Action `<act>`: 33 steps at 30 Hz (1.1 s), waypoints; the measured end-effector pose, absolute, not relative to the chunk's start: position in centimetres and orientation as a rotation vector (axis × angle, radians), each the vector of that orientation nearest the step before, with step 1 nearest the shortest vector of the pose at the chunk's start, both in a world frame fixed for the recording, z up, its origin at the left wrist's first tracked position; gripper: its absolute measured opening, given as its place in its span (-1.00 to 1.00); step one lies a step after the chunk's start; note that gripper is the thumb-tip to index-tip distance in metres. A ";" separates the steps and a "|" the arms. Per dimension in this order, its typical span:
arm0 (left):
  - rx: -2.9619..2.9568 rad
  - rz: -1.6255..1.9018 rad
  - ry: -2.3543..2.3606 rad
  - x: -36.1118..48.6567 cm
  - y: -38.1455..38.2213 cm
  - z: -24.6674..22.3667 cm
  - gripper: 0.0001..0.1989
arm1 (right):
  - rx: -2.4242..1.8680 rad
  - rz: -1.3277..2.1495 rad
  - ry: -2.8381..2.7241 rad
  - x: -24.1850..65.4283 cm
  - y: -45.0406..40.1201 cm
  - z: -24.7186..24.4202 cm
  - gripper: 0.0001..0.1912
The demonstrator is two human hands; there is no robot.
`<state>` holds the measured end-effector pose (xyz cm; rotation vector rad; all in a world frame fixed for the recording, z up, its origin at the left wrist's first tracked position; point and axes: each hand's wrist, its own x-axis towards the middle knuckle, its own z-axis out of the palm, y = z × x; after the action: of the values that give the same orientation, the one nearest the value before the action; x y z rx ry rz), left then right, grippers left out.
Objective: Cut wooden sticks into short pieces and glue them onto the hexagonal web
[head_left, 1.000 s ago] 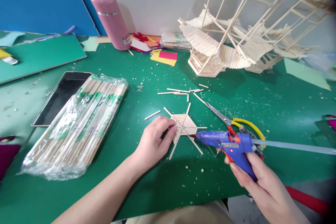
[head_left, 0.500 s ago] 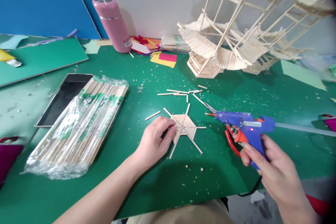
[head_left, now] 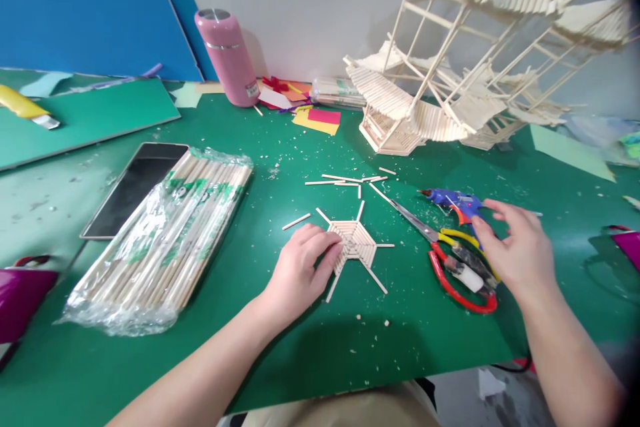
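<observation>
A hexagonal web of thin wooden sticks (head_left: 359, 238), with spokes jutting out, lies on the green table. My left hand (head_left: 305, 260) rests at its left side, thumb and fingers closed on the edge. Over to the right, my right hand (head_left: 520, 247) has its thumb and fingers around the rear of a blue glue gun (head_left: 457, 201), low at the table; the hand hides part of the handle. Between the web and that hand lie scissors (head_left: 425, 230) with red and yellow on the handles. Short loose sticks (head_left: 345, 180) lie beyond the web.
A plastic-wrapped bundle of sticks (head_left: 165, 240) overlaps a dark phone (head_left: 135, 187) at left. A pink flask (head_left: 227, 60) and a large stick-built pavilion model (head_left: 425, 93) stand at the back. A yellow cutter (head_left: 25, 107) lies on a green board (head_left: 115, 110).
My right hand has moved the glue gun away from me and down towards the table, uncovering the scissors. My left hand stays at the stick web. The view has shifted slightly.
</observation>
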<state>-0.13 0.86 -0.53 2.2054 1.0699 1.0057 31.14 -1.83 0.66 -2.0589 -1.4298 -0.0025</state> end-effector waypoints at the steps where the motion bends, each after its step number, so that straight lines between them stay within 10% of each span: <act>1: 2.210 0.998 1.058 -0.1 0.8 -0.6 -0.89 | -1.992 -0.030 -1.484 29.8 -1.9 1.1 -0.63; 9: 2.241 0.935 0.949 0.1 0.7 -0.1 -0.88 | -1.302 0.298 -2.087 17.8 -2.5 2.2 -0.82; 33: 2.300 0.858 1.109 0.1 1.3 -1.1 -0.87 | -1.400 0.473 -2.065 18.8 -3.2 -0.6 -0.87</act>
<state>0.05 1.28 -1.10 2.2995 1.1094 0.8583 18.79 -3.23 -0.56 -1.3995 -2.0651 0.4727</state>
